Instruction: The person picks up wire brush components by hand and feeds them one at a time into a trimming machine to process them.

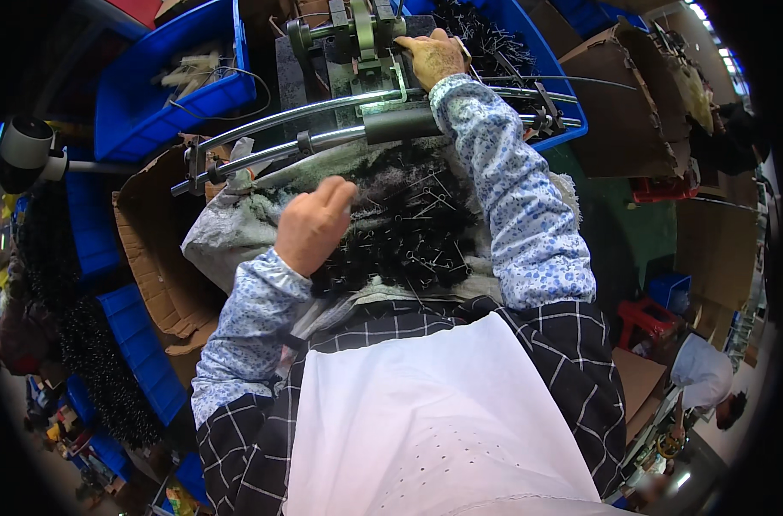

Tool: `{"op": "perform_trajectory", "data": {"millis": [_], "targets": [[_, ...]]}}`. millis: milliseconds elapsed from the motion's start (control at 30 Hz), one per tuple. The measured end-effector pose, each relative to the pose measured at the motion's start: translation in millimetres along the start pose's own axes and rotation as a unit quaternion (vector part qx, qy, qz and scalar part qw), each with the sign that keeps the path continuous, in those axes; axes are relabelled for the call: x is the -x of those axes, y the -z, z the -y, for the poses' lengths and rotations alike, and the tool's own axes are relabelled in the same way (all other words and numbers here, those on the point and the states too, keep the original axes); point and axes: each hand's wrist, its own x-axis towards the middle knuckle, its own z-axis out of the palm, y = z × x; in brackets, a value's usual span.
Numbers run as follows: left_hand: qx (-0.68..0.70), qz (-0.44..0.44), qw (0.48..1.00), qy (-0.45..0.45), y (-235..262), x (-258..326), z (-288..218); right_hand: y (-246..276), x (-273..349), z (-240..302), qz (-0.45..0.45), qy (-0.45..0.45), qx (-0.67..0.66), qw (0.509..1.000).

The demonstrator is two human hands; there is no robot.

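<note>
Between curved rails (322, 107) and lap, hands (314, 225) crowd black clips (408, 232)

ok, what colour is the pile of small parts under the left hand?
Black, small wiry metal pieces: the pile under the left hand. Head view, centre, shows it best.

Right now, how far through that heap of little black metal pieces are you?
Done: a blue bin behind the machine holds black pieces. In hand: the right hand rests on the machine, while the left hand reaches into the pile of black pieces. Left: that pile looks large.
</note>
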Motion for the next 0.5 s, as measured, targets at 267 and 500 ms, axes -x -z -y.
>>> {"op": "perform_trajectory", "data": {"millis": [267,500], "targets": [[0.305,-0.006,0.932,0.197,38.5,11.3,24.6,14.7,21.4,-2.4,-0.011,-0.069,0.081,0.994],[0.371,-0.043,0.911,0.172,47.2,7.8,23.0,6.3,8.3,30.5,-0.005,-0.076,0.040,0.996]]}}
